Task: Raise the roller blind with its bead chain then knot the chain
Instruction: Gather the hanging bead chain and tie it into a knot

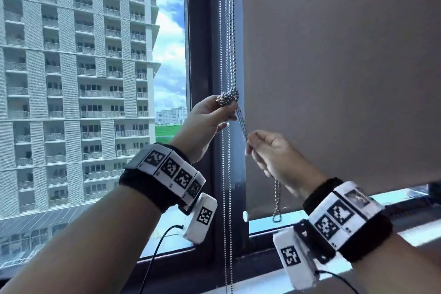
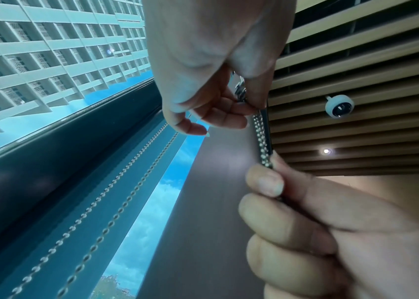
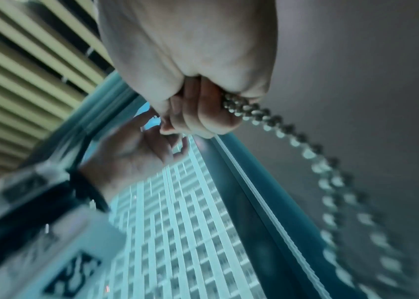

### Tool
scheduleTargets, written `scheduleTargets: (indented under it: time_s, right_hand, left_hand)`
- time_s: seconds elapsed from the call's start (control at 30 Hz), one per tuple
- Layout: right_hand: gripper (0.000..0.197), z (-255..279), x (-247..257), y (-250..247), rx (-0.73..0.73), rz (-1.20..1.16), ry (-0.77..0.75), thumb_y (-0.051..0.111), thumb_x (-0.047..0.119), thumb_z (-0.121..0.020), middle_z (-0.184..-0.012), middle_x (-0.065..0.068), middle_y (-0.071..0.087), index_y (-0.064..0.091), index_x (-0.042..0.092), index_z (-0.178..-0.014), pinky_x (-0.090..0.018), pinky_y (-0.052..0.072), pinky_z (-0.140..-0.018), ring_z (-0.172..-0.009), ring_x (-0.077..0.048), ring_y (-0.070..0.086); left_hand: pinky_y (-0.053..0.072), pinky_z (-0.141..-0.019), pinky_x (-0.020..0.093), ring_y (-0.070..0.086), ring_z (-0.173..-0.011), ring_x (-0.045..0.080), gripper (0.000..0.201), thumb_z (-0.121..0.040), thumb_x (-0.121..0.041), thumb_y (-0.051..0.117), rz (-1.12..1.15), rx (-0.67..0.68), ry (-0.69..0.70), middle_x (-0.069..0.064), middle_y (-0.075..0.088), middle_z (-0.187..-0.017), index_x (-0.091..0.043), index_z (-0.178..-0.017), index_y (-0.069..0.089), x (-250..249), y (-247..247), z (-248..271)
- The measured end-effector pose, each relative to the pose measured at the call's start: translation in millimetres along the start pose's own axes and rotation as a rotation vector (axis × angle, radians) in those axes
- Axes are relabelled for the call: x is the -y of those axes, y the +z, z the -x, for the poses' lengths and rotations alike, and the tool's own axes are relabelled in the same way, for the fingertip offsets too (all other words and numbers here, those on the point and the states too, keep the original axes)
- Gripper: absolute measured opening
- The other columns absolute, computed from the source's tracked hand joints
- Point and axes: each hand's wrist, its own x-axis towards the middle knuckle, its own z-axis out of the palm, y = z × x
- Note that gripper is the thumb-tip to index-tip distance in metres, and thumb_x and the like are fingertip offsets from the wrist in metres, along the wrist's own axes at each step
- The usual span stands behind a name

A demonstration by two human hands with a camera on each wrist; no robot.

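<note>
A silver bead chain (image 1: 232,31) hangs in front of the dark window frame beside a grey roller blind (image 1: 334,67). The chain is bunched into a knot (image 1: 228,98) at mid height. My left hand (image 1: 210,117) pinches this knot from below with its fingertips (image 2: 239,109). A doubled length of chain (image 2: 262,139) runs taut down to my right hand (image 1: 269,153), which grips it in a fist (image 3: 203,117). The chain's loop end (image 1: 276,200) dangles below the right hand, blurred in the right wrist view (image 3: 331,178).
A second bead chain (image 1: 225,174) hangs straight down the window frame (image 1: 202,55). The blind's bottom bar, with a white end cap (image 1: 245,216), sits just above the sill (image 1: 310,274). A tall apartment block (image 1: 71,79) fills the glass at left. Slatted ceiling (image 2: 357,60) overhead.
</note>
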Motion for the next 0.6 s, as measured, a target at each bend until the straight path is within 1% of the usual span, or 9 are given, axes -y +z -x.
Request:
scheduleTargets:
  time_s: [0.03, 0.17, 0.27, 0.33, 0.37, 0.43, 0.5, 0.57, 0.6]
  right_hand:
    - [0.034, 4, -9, 7, 0.002, 0.022, 0.013, 0.040, 0.034, -0.099, -0.052, 0.008, 0.037, 0.053, 0.018, -0.073, -0.018, 0.022, -0.040, -0.043, -0.005, 0.027]
    - [0.032, 9, -25, 22, -0.044, 0.023, 0.007, 0.039, 0.034, -0.099, -0.053, 0.008, 0.033, 0.048, 0.020, -0.072, -0.017, 0.022, -0.040, -0.045, -0.007, 0.024]
    - [0.033, 7, -26, 24, -0.060, 0.032, -0.023, 0.039, 0.032, -0.100, -0.051, 0.009, 0.032, 0.047, 0.021, -0.070, -0.018, 0.020, -0.039, -0.044, -0.008, 0.022]
    - [0.033, 8, -27, 24, -0.073, 0.036, -0.036, 0.039, 0.030, -0.100, -0.051, 0.007, 0.032, 0.047, 0.021, -0.070, -0.019, 0.020, -0.040, -0.044, -0.009, 0.022]
    - [0.033, 8, -27, 23, -0.079, 0.040, -0.041, 0.039, 0.029, -0.100, -0.051, 0.006, 0.032, 0.047, 0.020, -0.070, -0.020, 0.020, -0.040, -0.045, -0.010, 0.022]
    - [0.033, 10, -25, 22, -0.084, 0.055, -0.041, 0.039, 0.029, -0.100, -0.053, 0.003, 0.031, 0.048, 0.017, -0.071, -0.022, 0.020, -0.041, -0.046, -0.012, 0.023]
    - [0.034, 11, -23, 20, -0.087, 0.066, -0.046, 0.038, 0.030, -0.100, -0.054, 0.002, 0.031, 0.049, 0.014, -0.073, -0.025, 0.020, -0.042, -0.047, -0.012, 0.023]
    - [0.034, 12, -22, 20, -0.092, 0.074, -0.058, 0.039, 0.029, -0.100, -0.053, 0.003, 0.031, 0.049, 0.012, -0.073, -0.026, 0.020, -0.043, -0.048, -0.012, 0.023]
    - [0.034, 12, -21, 21, -0.092, 0.078, -0.065, 0.039, 0.029, -0.100, -0.052, 0.004, 0.031, 0.049, 0.012, -0.073, -0.027, 0.021, -0.044, -0.048, -0.012, 0.024]
  left_hand:
    - [0.041, -0.081, 0.028, 0.060, -0.070, 0.002, 0.001, -0.091, -0.017, 0.058, -0.005, 0.019, -0.004, -0.006, 0.062, -0.079, -0.017, -0.091, 0.058, 0, 1, 1]
    - [0.043, -0.082, 0.027, 0.062, -0.073, 0.002, 0.010, -0.091, -0.018, 0.058, -0.053, 0.051, 0.002, -0.007, 0.066, -0.082, -0.014, -0.100, 0.058, 1, 6, 4]
    - [0.043, -0.076, 0.025, 0.061, -0.069, 0.000, 0.009, -0.092, -0.016, 0.058, -0.124, 0.040, 0.050, -0.007, 0.065, -0.079, -0.012, -0.100, 0.058, -2, 7, 5]
    - [0.046, -0.074, 0.021, 0.059, -0.073, 0.000, 0.020, -0.091, -0.016, 0.060, -0.237, -0.004, 0.119, -0.004, 0.063, -0.087, -0.011, -0.110, 0.057, -1, 4, 3]
    - [0.048, -0.077, 0.021, 0.059, -0.079, 0.000, 0.030, -0.090, -0.018, 0.062, -0.349, -0.044, 0.190, -0.004, 0.061, -0.093, -0.012, -0.118, 0.054, 1, 1, 2]
    - [0.049, -0.090, 0.027, 0.056, -0.099, 0.007, 0.046, -0.086, -0.021, 0.062, -0.637, -0.129, 0.424, 0.001, 0.056, -0.109, -0.016, -0.129, 0.047, 4, -6, 1]
    - [0.044, -0.099, 0.038, 0.050, -0.113, 0.017, 0.051, -0.080, -0.019, 0.057, -0.941, -0.168, 0.692, 0.005, 0.053, -0.121, -0.019, -0.130, 0.047, 2, -10, 3]
    - [0.037, -0.103, 0.043, 0.044, -0.123, 0.021, 0.047, -0.076, -0.016, 0.057, -1.264, -0.120, 0.942, 0.004, 0.055, -0.129, -0.023, -0.122, 0.055, -1, -11, 3]
    - [0.034, -0.106, 0.045, 0.041, -0.129, 0.021, 0.042, -0.076, -0.016, 0.059, -1.402, -0.039, 1.030, 0.002, 0.056, -0.132, -0.025, -0.117, 0.060, -2, -12, 2]
